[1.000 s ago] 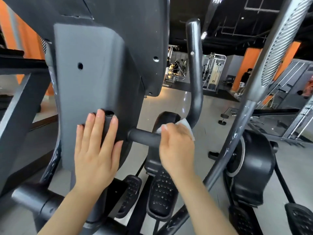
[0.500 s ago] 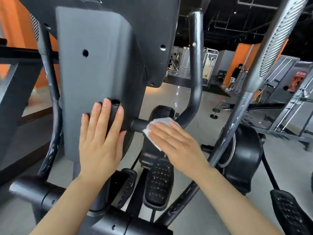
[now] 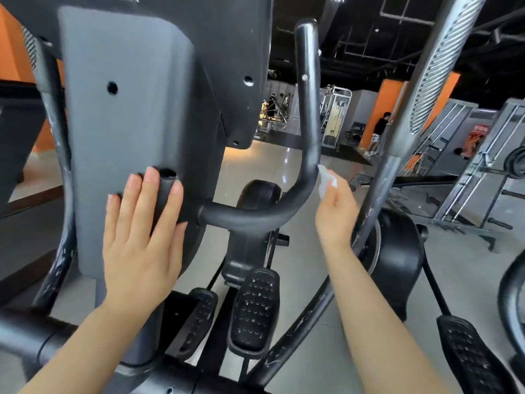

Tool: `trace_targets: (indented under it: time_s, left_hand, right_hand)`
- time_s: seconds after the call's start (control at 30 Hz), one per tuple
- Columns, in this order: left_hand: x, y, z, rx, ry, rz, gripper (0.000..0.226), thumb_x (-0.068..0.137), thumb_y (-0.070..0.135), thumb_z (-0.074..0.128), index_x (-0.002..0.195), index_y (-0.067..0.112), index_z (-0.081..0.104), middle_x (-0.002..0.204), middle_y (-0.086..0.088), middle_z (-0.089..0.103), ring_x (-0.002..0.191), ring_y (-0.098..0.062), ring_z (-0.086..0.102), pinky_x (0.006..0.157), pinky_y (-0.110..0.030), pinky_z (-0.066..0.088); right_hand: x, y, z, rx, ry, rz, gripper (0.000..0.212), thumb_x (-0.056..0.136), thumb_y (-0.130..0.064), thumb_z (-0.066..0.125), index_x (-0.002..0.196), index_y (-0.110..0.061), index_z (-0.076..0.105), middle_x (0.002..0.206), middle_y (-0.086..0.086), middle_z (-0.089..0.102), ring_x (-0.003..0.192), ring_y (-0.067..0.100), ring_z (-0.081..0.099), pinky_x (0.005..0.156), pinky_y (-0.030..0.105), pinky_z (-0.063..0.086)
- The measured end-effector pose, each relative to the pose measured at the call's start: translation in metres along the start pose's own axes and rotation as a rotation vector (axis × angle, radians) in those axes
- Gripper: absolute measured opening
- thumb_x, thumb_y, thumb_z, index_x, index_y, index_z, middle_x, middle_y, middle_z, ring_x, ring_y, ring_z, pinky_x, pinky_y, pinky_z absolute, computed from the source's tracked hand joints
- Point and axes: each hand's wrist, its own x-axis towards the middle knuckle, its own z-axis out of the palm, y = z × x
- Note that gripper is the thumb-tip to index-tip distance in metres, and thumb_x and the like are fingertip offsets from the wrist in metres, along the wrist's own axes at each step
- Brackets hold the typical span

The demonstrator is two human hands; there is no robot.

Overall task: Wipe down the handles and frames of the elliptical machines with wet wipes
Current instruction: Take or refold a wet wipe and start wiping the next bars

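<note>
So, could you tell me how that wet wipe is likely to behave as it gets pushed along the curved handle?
The wet wipe is probably floppy: it sticks up crumpled from the right hand. It looks thin and translucent, so likely light and easily bunched. The curved handle looks smooth, so the wipe may slide readily.

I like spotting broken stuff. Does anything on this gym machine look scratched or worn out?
Yes. The dark swing bars at the left and lower right have whitish scuffs and chipped paint. The curved black handle beside the wet wipe looks smooth. Nothing seems spilled or crooked.
</note>
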Motion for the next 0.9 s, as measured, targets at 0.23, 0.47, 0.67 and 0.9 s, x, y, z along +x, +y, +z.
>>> trace_targets:
  time_s: [0.23,0.47,0.67,0.9]
  left_hand:
    - [-0.001,0.002,0.002,0.032,-0.006,-0.027,0.044,0.104,0.016,0.039,0.148,0.008,0.036,0.154,-0.020,0.023,0.146,-0.034,0.017,0.120,-0.047,0.012]
    - [-0.002,0.001,0.001,0.035,-0.024,-0.025,0.046,0.105,0.015,0.038,0.149,0.008,0.034,0.155,-0.023,0.025,0.146,-0.035,0.016,0.120,-0.048,0.013]
    - [-0.001,0.002,0.001,0.022,-0.029,-0.033,0.047,0.103,0.012,0.042,0.149,0.007,0.034,0.154,-0.025,0.028,0.146,-0.036,0.016,0.121,-0.046,0.009]
    - [0.000,0.000,0.002,-0.006,-0.017,-0.018,0.045,0.103,0.013,0.039,0.148,0.008,0.035,0.154,-0.023,0.028,0.146,-0.035,0.016,0.120,-0.048,0.011]
  right_hand:
    - [-0.096,-0.020,0.049,0.459,0.154,0.094,0.037,0.107,-0.012,0.030,0.135,-0.009,0.056,0.140,-0.004,0.055,0.137,0.007,0.042,0.117,0.026,0.029]
    - [-0.167,-0.067,0.059,0.464,0.041,0.044,0.038,0.103,-0.039,0.031,0.134,-0.046,0.051,0.143,-0.020,0.050,0.124,0.019,0.053,0.109,0.038,0.042]
    - [-0.110,-0.036,0.027,0.429,0.269,0.014,0.036,0.106,-0.009,0.033,0.134,-0.008,0.054,0.139,-0.004,0.055,0.132,-0.004,0.043,0.106,0.010,0.032]
    - [-0.161,-0.031,0.090,0.360,0.094,-0.167,0.042,0.104,-0.009,0.029,0.144,-0.013,0.043,0.157,-0.003,0.031,0.150,0.017,0.017,0.120,0.043,0.025]
